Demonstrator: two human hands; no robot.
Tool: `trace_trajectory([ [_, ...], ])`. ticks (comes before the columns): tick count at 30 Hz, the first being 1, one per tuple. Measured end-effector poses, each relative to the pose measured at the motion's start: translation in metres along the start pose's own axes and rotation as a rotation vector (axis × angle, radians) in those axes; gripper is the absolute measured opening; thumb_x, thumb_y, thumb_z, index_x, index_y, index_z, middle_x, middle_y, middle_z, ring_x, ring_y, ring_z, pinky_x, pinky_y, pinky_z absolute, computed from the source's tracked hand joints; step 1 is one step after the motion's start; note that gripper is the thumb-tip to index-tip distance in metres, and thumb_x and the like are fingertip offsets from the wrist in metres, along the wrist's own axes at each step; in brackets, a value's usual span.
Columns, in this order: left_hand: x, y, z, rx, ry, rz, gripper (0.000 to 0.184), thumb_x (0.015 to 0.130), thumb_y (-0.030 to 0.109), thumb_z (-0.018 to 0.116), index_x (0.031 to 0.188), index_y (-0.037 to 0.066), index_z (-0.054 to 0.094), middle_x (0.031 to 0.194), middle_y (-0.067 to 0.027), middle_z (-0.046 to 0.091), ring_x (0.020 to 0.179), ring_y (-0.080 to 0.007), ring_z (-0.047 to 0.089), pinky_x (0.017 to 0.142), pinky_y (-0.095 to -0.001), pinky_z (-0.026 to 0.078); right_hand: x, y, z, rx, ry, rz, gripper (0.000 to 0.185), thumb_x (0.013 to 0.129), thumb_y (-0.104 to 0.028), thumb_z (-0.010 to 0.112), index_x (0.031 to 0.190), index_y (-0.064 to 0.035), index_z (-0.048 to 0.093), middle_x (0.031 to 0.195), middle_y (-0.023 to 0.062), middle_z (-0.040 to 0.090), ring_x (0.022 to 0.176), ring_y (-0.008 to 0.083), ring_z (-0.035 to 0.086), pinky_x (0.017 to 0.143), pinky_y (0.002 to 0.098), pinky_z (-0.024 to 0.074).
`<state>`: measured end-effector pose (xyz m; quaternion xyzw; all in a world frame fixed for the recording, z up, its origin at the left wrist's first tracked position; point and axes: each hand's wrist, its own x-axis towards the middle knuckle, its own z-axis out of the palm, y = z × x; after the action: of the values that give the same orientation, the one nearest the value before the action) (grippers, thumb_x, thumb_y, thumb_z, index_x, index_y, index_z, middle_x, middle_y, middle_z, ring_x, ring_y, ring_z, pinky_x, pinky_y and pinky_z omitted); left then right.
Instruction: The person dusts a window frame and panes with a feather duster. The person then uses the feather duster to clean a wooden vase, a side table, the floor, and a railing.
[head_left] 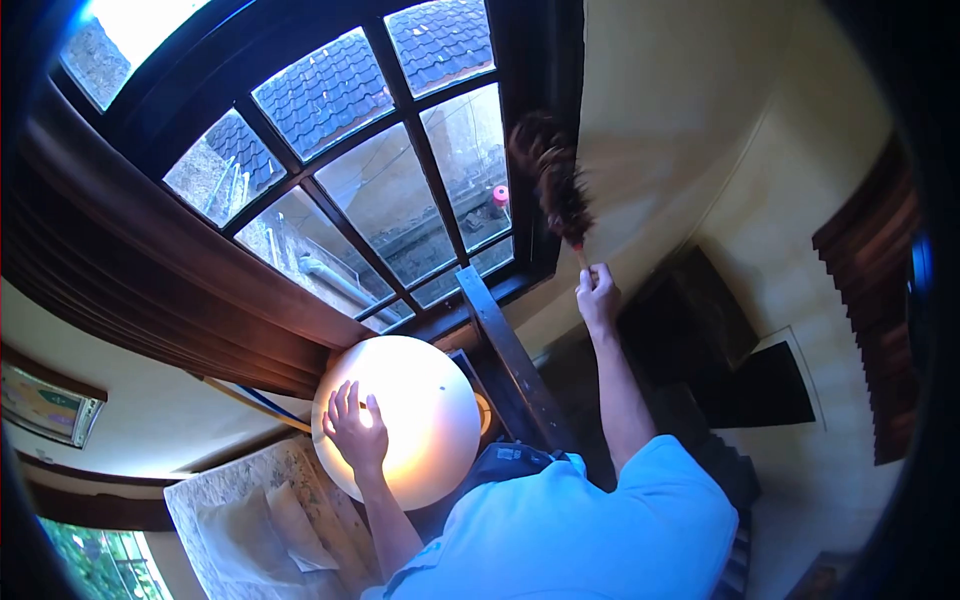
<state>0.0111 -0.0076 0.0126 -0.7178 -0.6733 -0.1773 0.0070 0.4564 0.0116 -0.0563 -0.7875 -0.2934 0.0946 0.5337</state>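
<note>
My right hand [598,292] is closed around the light handle of a dark brown feather duster [556,180]. The duster's feathers lie along the dark right-hand frame [540,75] of the window; whether they touch it I cannot tell. My left hand [357,430], fingers spread, is over a large round lampshade [425,420] that glows from within. Its fingers appear to rest on the shade, and nothing is held in them.
Brown curtains [170,250] hang left of the paned window [380,190]. A narrow dark wooden ledge [510,350] runs beside the lamp. At lower left stands a patterned sofa [200,490] with pale pillows [240,530]. Dark furniture [700,310] stands on the right.
</note>
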Motion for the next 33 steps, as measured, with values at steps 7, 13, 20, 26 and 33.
trace_trajectory([
  [7,0.001,0.0,0.001,0.008,0.01,0.003,0.038,0.096,0.03,0.058,0.131,0.014,0.06,0.142,-0.0019,0.054,0.139,-0.0228,0.042,0.117,-0.0483,0.024,-0.003,0.045,0.016,-0.01,0.062,-0.067,0.013,0.094,-0.017,0.062,0.097,-0.0047,0.061,0.078,0.0219,0.069,0.081,0.0436,0.069,0.07,0.0522,0.0516],
  [13,0.0,0.005,-0.004,0.001,-0.007,-0.021,0.039,0.096,0.03,0.058,0.132,0.015,0.059,0.142,-0.0017,0.054,0.14,-0.0222,0.041,0.118,-0.0479,0.023,0.017,0.076,0.018,-0.345,-0.18,-0.031,0.015,0.095,-0.018,0.06,0.101,-0.0043,0.059,0.081,0.0226,0.07,0.082,0.0462,0.067,0.071,0.0565,0.0503],
  [20,0.0,0.007,-0.006,0.004,-0.028,-0.031,0.041,0.098,0.033,0.055,0.135,0.017,0.057,0.144,-0.0019,0.052,0.141,-0.0219,0.04,0.118,-0.0495,0.023,0.01,0.073,0.041,-0.317,-0.046,-0.012,0.018,0.096,-0.02,0.057,0.097,-0.0041,0.065,0.087,0.025,0.07,0.083,0.0465,0.068,0.074,0.0567,0.051],
  [26,0.0,0.005,-0.004,-0.001,0.003,-0.026,0.04,0.096,0.031,0.058,0.134,0.016,0.058,0.142,-0.0024,0.054,0.14,-0.0227,0.041,0.118,-0.049,0.023,0.011,0.082,0.048,-0.337,-0.105,0.049,0.018,0.095,-0.021,0.057,0.096,-0.0046,0.064,0.087,0.0249,0.071,0.084,0.0475,0.067,0.074,0.0571,0.0509],
  [33,-0.002,0.001,-0.003,0.003,0.011,-0.007,0.041,0.096,0.031,0.058,0.134,0.015,0.058,0.142,-0.0028,0.054,0.14,-0.0237,0.041,0.118,-0.0495,0.023,-0.003,0.109,0.051,-0.358,-0.146,0.028,0.018,0.097,-0.021,0.056,0.102,-0.006,0.064,0.085,0.025,0.07,0.081,0.0475,0.067,0.071,0.0559,0.0514],
])
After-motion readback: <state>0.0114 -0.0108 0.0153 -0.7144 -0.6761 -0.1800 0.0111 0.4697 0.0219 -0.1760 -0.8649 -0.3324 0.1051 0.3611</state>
